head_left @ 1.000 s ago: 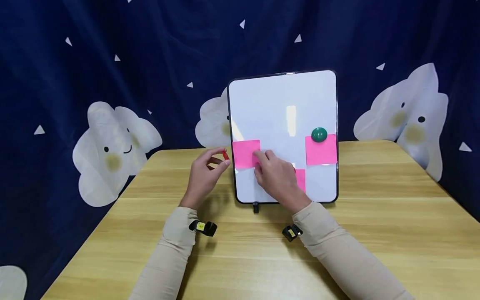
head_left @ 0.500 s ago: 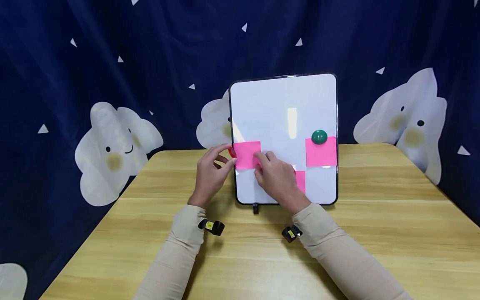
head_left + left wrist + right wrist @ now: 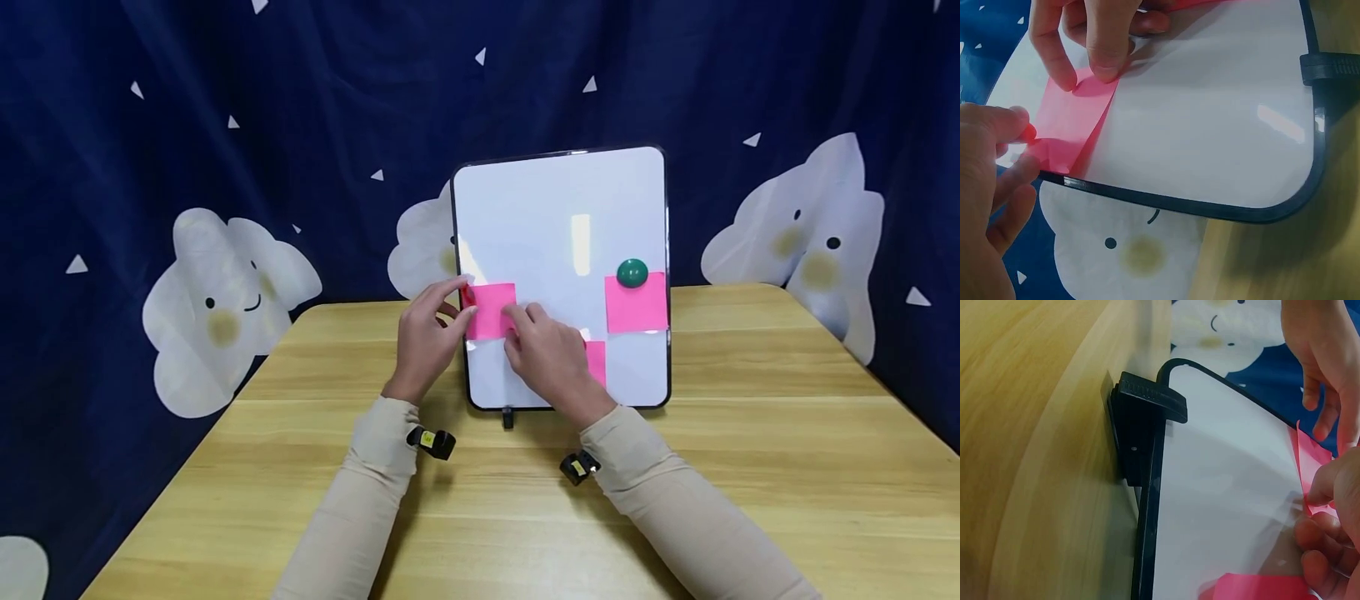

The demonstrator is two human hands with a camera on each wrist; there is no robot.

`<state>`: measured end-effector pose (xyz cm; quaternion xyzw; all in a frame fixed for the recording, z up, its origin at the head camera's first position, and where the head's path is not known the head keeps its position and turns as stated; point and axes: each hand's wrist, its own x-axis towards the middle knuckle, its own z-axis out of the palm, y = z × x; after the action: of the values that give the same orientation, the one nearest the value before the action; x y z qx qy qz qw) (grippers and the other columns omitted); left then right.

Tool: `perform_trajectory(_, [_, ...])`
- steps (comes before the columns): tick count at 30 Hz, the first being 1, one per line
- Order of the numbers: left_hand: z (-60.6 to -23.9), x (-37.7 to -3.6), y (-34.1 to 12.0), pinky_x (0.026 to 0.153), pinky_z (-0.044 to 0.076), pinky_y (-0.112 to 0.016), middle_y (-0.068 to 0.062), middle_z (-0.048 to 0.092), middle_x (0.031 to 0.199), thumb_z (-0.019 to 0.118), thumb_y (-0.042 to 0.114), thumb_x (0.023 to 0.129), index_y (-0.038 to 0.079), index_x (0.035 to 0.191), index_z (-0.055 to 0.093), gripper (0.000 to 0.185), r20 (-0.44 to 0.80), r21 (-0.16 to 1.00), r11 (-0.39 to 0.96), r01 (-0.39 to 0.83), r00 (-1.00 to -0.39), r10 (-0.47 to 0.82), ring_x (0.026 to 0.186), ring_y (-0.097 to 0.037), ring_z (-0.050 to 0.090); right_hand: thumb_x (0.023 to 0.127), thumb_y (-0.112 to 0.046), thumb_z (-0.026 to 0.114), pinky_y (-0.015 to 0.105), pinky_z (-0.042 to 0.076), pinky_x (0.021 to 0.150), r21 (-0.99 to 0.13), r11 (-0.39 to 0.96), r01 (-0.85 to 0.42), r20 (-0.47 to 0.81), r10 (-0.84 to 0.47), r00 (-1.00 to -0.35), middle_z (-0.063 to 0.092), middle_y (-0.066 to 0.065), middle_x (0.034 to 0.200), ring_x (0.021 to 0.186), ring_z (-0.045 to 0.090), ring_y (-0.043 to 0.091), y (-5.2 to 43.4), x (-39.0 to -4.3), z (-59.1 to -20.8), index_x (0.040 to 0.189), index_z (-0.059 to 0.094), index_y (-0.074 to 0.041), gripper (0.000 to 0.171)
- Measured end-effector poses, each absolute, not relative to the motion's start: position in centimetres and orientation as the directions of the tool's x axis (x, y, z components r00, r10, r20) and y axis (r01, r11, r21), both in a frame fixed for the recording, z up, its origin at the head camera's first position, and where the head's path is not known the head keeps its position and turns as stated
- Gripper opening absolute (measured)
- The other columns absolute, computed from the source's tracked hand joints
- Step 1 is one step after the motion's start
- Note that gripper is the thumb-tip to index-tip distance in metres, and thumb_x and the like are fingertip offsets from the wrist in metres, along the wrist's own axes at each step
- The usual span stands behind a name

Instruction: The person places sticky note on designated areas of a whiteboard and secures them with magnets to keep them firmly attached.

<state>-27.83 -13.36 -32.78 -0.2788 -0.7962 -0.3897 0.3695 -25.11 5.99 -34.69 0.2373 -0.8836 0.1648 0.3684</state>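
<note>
The left hand (image 3: 426,342) pinches a small red magnet (image 3: 468,295) at the top-left corner of the pink note (image 3: 492,310), low on the left of the whiteboard (image 3: 558,208). The right hand (image 3: 551,358) presses the note flat with straight fingers. The paper looks thin, light and easy to crease, so it is better held by the edges.

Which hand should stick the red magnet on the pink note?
Probably the left hand: it pinches the red magnet right at the left pink note. The right hand presses that note flat against the whiteboard, so it seems busy.
</note>
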Motion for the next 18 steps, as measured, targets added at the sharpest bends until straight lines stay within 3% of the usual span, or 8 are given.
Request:
perform_trajectory(9, [-31.9,-28.3,-11.9,0.064,0.055,-0.030,-0.006,0.069,0.119,0.077,0.018,0.089,0.011,0.129,0.068,0.041,0.833,0.215,0.683,0.698,-0.497,0.245,0.078,-0.017,0.064,0.088,-0.014,0.074,0.028,0.046,0.046,-0.113,0.840,-0.530,0.731,-0.291,-0.617,0.060,0.009,0.083,0.052,0.052,0.016,6.2,-25.2,-35.0,0.118,0.067,-0.007,0.032])
perform_trajectory(16, [-31.6,-28.2,-10.9,0.076,0.059,-0.036,-0.005,0.068,0.123,0.078,0.023,0.089,0.012,0.127,0.069,0.040,0.825,0.108,0.780,0.617,-0.493,0.276,0.104,-0.022,0.069,0.089,-0.013,0.072,0.027,0.041,0.043,-0.113,0.838,-0.534,0.734,-0.292,-0.613,0.058,0.009,0.081,0.048,0.045,0.015,6.3,-25.2,-35.0,0.119,0.067,-0.008,0.031])
perform_trajectory(18, [-31.6,-28.2,-10.7,0.075,0.058,-0.035,-0.004,0.068,0.123,0.077,0.023,0.089,0.012,0.127,0.070,0.040,0.821,0.090,0.797,0.598,-0.497,0.281,0.104,-0.021,0.069,0.090,-0.013,0.071,0.027,0.041,0.043,-0.111,0.839,-0.533,0.735,-0.292,-0.612,0.058,0.009,0.081,0.048,0.045,0.015,6.2,-25.3,-35.0,0.120,0.066,-0.009,0.031])
